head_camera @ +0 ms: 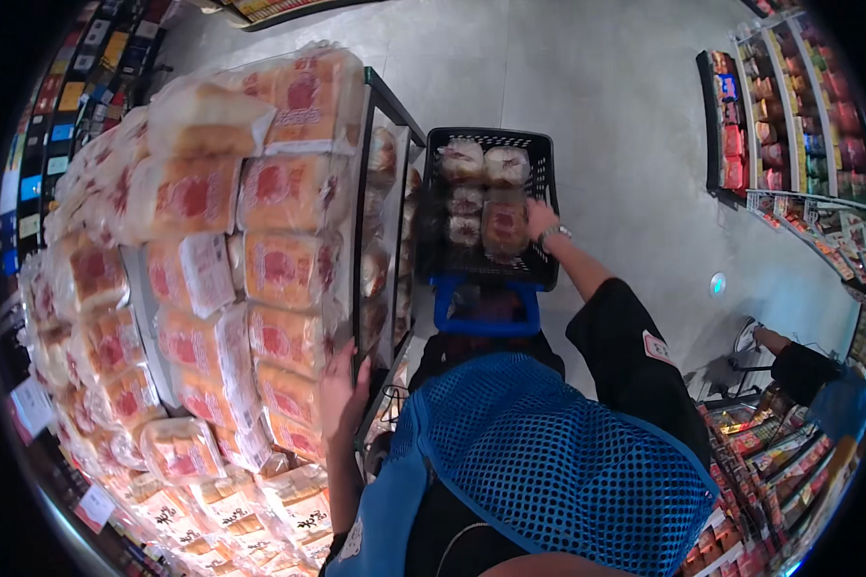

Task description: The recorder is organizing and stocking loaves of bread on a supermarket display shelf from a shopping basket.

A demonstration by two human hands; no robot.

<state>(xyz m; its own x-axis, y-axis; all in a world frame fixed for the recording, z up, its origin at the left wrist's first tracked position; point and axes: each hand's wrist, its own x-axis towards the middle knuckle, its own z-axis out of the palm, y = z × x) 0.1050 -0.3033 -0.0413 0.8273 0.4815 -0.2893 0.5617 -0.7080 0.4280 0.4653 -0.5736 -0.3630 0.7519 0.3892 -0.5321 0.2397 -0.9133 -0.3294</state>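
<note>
My right hand [540, 219] is at the right side of a bagged bread loaf [504, 227] inside a black plastic shopping basket [552, 173]; its fingers are partly hidden, so I cannot tell how firmly it holds the loaf. Several other bagged breads [506, 166] lie in the basket. The basket's blue handle [487, 329] is on the side close to my body. My left hand [343, 389] rests at the edge of the bread display, beside stacked packs of bread [283, 339] in clear wrapping, its fingers apart.
A dark-framed shelf side [367, 216] stands between the bread stacks and the basket. Grey floor [620, 94] stretches ahead and right. Snack shelves [794, 108] stand at the right. Another person's hand [771, 339] is at the lower right, near packaged goods [772, 447].
</note>
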